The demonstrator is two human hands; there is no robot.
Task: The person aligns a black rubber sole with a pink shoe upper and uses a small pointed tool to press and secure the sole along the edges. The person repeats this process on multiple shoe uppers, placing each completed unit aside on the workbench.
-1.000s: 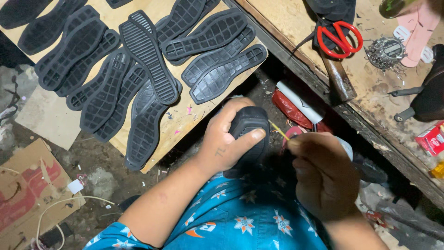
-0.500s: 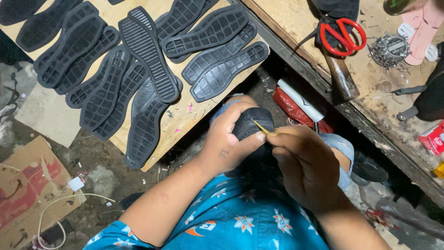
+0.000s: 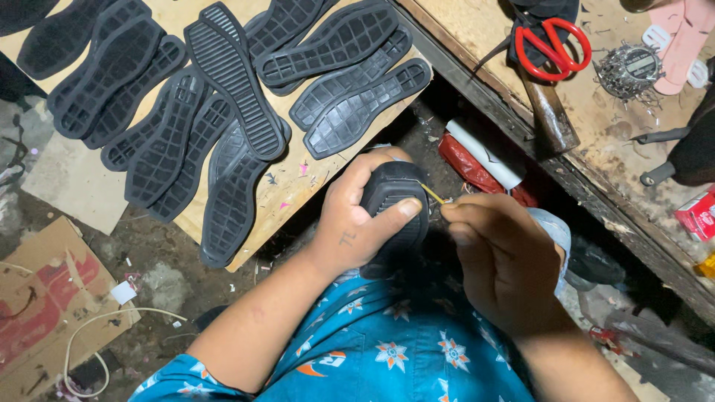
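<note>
My left hand (image 3: pixel 356 216) grips a black rubber shoe sole (image 3: pixel 393 199) held over my lap, thumb pressed across its tread. My right hand (image 3: pixel 506 260) pinches a thin yellow stick-like tool (image 3: pixel 433 195), whose tip touches the sole's right edge. Both hands sit close together below a wooden board (image 3: pixel 294 179) that carries several black soles (image 3: pixel 223 112) laid tread up.
A workbench (image 3: pixel 477 45) at upper right holds red-handled scissors (image 3: pixel 555 48), a hammer (image 3: pixel 551 119), a pile of small metal nails (image 3: pixel 629 71) and pink insoles (image 3: pixel 681 41). A red and white package (image 3: pixel 477 160) lies below the bench edge. Cardboard (image 3: pixel 45 313) and a white cord (image 3: pixel 104 327) lie on the floor at left.
My right hand has come in from the right, bringing the yellow tool's tip to the sole's edge. My left hand has kept its grip on the sole.
</note>
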